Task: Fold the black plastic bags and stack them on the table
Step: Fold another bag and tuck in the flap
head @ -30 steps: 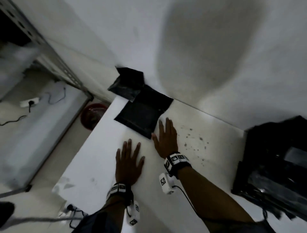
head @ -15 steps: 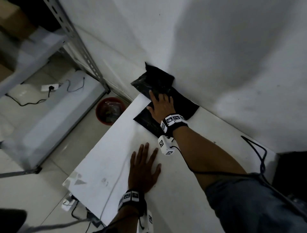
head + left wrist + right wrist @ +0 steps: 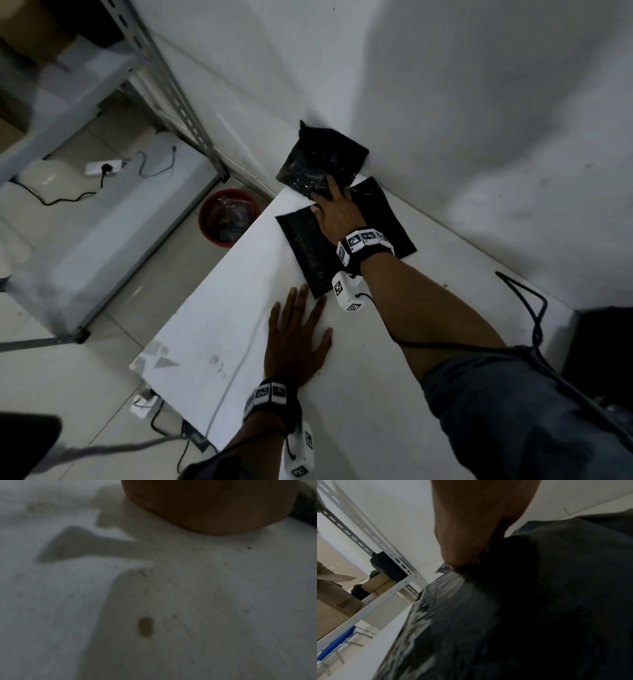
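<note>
A flat folded black bag (image 3: 308,246) lies at the far corner of the white table (image 3: 222,342). Beyond it a crumpled black bag (image 3: 322,157) hangs over the table's corner against the wall. My right hand (image 3: 337,214) reaches across the folded bag, and its fingers curl on the crumpled bag's near edge. In the right wrist view the thumb (image 3: 471,527) pinches gathered black plastic (image 3: 522,601). My left hand (image 3: 296,339) lies flat and spread on the bare table, just short of the folded bag; its palm (image 3: 205,504) shows in the left wrist view.
A red bucket (image 3: 227,217) stands on the floor left of the table. A grey metal shelf (image 3: 164,78) with boxes rises at the left. A black cable (image 3: 534,308) runs over the table's right part toward a dark heap (image 3: 603,342).
My right hand moved forward from the bare table over the folded bag to the crumpled bag at the corner. The left hand stayed flat on the table. The view swung left.
</note>
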